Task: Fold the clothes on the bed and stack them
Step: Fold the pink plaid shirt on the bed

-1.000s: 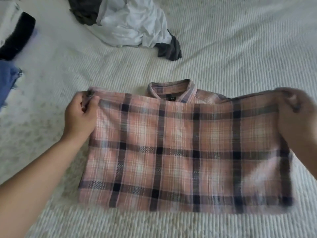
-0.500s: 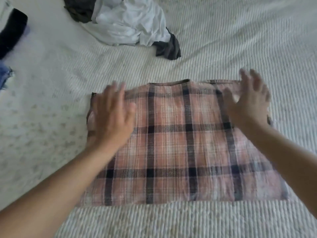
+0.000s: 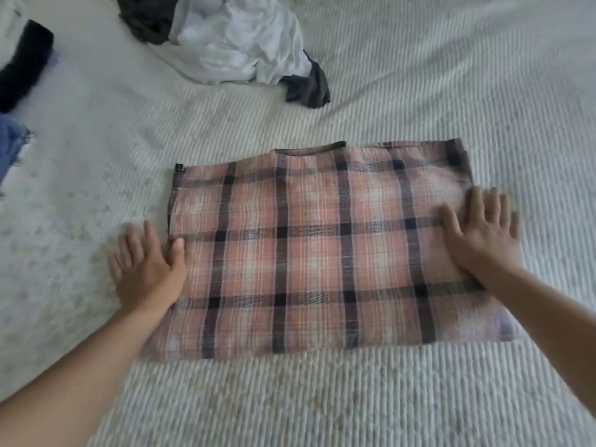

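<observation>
Head view, sole camera. Plaid shirt (image 3: 322,250) lying folded to a flat rectangle at centre frame on the ribbed white bed (image 3: 451,75). Left hand (image 3: 146,269) flat at the shirt's left edge, fingers (image 3: 150,235) straight and spread, thumb on the fabric, remaining fingers on the bedcover just beside it; nothing grasped. Right hand (image 3: 480,237) flat on the shirt's right portion, fingers straight and released, pressing down; nothing grasped. Judged as a smoothing step on a near-finished fold; possibly one more fold outstanding, not determinable. Unfolded heap at upper centre: crumpled white garment (image 3: 235,46) with dark grey garments (image 3: 306,88) beneath and beside it, evidently still to be folded. Black item (image 3: 24,66) at upper left edge and blue fabric (image 3: 11,146) at left edge, both cut off by the frame; folded or not, cannot tell. No stack visibly confirmed. Progress assessed as partial: one shirt nearly done, several pieces and the stacking remaining. No containers in view.
</observation>
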